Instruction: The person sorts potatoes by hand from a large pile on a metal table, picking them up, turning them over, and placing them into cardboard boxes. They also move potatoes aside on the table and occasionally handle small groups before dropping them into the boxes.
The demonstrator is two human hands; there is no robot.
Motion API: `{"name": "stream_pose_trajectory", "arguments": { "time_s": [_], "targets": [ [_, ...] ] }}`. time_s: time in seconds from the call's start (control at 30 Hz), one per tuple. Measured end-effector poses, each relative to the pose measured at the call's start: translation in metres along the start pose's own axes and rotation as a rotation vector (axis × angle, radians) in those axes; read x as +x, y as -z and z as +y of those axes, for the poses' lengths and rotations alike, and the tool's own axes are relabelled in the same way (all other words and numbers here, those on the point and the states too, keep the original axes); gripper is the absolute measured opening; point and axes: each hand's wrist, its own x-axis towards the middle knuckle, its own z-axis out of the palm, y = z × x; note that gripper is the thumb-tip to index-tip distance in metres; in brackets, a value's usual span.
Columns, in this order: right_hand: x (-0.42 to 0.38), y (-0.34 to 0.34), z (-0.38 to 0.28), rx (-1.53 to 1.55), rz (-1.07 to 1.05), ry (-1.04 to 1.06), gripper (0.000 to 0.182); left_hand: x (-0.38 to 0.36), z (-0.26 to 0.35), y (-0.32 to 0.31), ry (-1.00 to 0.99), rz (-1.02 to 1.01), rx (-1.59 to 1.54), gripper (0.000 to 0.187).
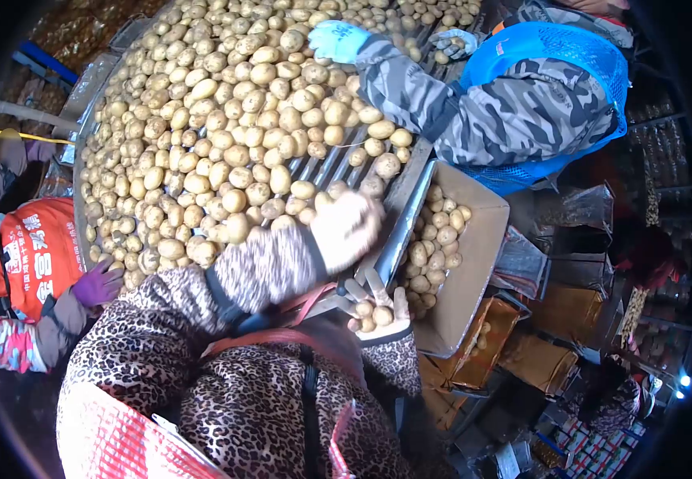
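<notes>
My left hand (350, 231), in a pale glove, is smeared by motion over the near edge of the potato pile (234, 152); whether its fingers grip a potato cannot be made out. Lower down, my right hand (378, 319) is turned palm up in a light glove, its fingers curled around a few small potatoes (374, 316). Just right of that hand stands a cardboard box (462, 279) partly filled with potatoes (435, 255). Under the pile, dark slats of a sorting table (334, 169) show through. Leopard-print sleeves cover both my arms.
Across the table, a person in a camouflage sleeve (490, 112) reaches a blue-gloved hand (336, 41) onto the potatoes. At left, another person in a red vest (39, 247) rests a purple-gloved hand (97, 283) by the pile. More cardboard boxes (537, 359) stand at right.
</notes>
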Motion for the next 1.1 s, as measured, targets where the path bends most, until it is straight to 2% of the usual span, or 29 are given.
{"name": "stream_pose_trajectory", "arguments": {
  "time_s": [0.07,0.1,0.13,0.17,0.2,0.23,0.27,0.33,0.4,0.47,0.57,0.6,0.67,0.7,0.73,0.87,0.93,1.0,1.1],
  "targets": [
    [0.007,0.027,0.008,0.068,-0.002,0.052,0.065,-0.036,0.020,-0.004,0.034,-0.325,-0.245,0.021],
    [0.006,0.006,0.008,0.012,0.073,0.063,0.060,-0.030,0.030,0.008,-0.077,-0.299,-0.044,0.020],
    [0.008,0.010,0.009,0.033,-0.043,0.025,0.059,-0.016,0.033,0.022,-0.187,-0.273,0.154,0.018],
    [0.008,0.019,0.011,0.056,-0.157,-0.008,0.058,0.002,-0.003,0.026,-0.208,-0.268,0.152,0.015],
    [0.005,0.016,0.013,0.075,-0.214,-0.022,0.057,0.025,-0.024,0.042,-0.219,-0.104,0.318,0.014],
    [0.002,0.013,0.015,0.094,-0.271,-0.038,0.057,0.053,-0.019,0.062,0.108,-0.269,0.752,0.016],
    [-0.001,0.001,0.016,0.079,-0.187,-0.059,0.048,0.072,-0.043,0.069,0.144,-0.255,1.059,0.023],
    [-0.005,-0.017,0.015,0.049,-0.018,-0.098,0.038,0.101,-0.109,0.074,0.241,-0.477,1.112,0.039],
    [-0.003,-0.007,0.015,0.102,-0.146,-0.079,0.040,0.109,-0.105,0.067,0.192,-0.457,1.168,0.051],
    [-0.005,0.001,0.016,0.235,-0.259,-0.074,0.058,0.113,-0.107,0.063,0.147,-0.419,1.151,0.058],
    [-0.017,-0.010,0.013,0.121,-0.010,0.011,0.046,0.100,-0.107,0.076,0.210,-0.594,1.067,0.066],
    [-0.020,-0.014,0.016,0.095,0.105,0.038,0.046,0.092,-0.104,0.078,0.267,-0.630,1.085,0.057],
    [-0.015,-0.001,0.019,0.144,-0.165,0.070,0.062,0.072,-0.117,0.077,0.089,-0.590,1.224,0.048],
    [-0.015,0.003,0.018,0.136,-0.065,0.052,0.061,0.065,-0.122,0.075,-0.023,-0.573,1.317,0.042],
    [-0.014,0.006,0.018,0.128,0.036,0.033,0.059,0.064,-0.126,0.074,-0.044,-0.562,1.327,0.040],
    [-0.008,0.000,0.020,0.253,-0.037,0.062,0.057,0.064,-0.120,0.070,0.000,-0.615,1.318,0.037],
    [-0.011,0.002,0.018,0.258,-0.057,0.072,0.057,0.062,-0.105,0.066,-0.013,-0.537,1.229,0.039],
    [-0.013,-0.002,0.018,0.233,-0.029,0.077,0.056,0.063,-0.076,0.060,0.020,-0.698,0.916,0.044],
    [-0.015,-0.008,0.022,0.222,0.045,0.078,0.057,0.062,-0.100,0.046,0.050,-0.639,0.733,0.041]
  ]
}}
